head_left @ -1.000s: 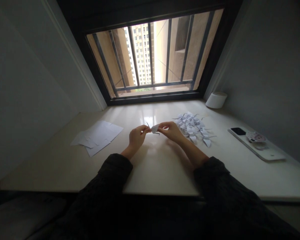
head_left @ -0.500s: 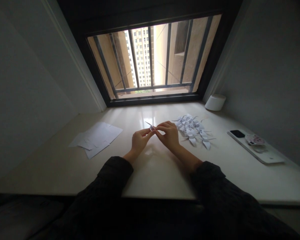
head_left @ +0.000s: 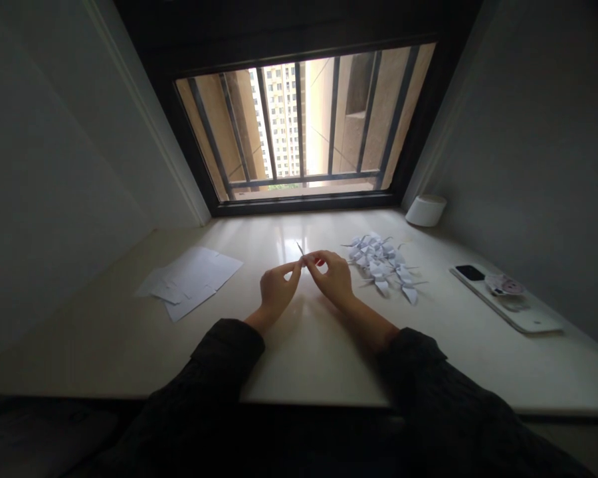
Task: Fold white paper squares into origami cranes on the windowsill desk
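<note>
Both my hands meet over the middle of a pale glossy table [head_left: 303, 352] and pinch one small folded white paper piece [head_left: 301, 252]. My left hand [head_left: 275, 289] grips it from the left with thumb and forefinger. My right hand [head_left: 333, 276] grips it from the right, fingers curled. Only a thin point of the paper sticks up between the fingertips; the remainder is hidden. A heap of several finished folded paper pieces [head_left: 383, 263] lies just right of my right hand.
Flat white paper sheets [head_left: 188, 281] lie at the left. A white phone [head_left: 505, 305] with a round sticker lies at the right. A white round container [head_left: 425, 210] stands in the far right corner. A barred window [head_left: 303, 126] is behind the table.
My hands have drawn closer together and the paper piece has been pressed flatter, so less of it shows. The view has tilted slightly, shifting everything down in the frame.
</note>
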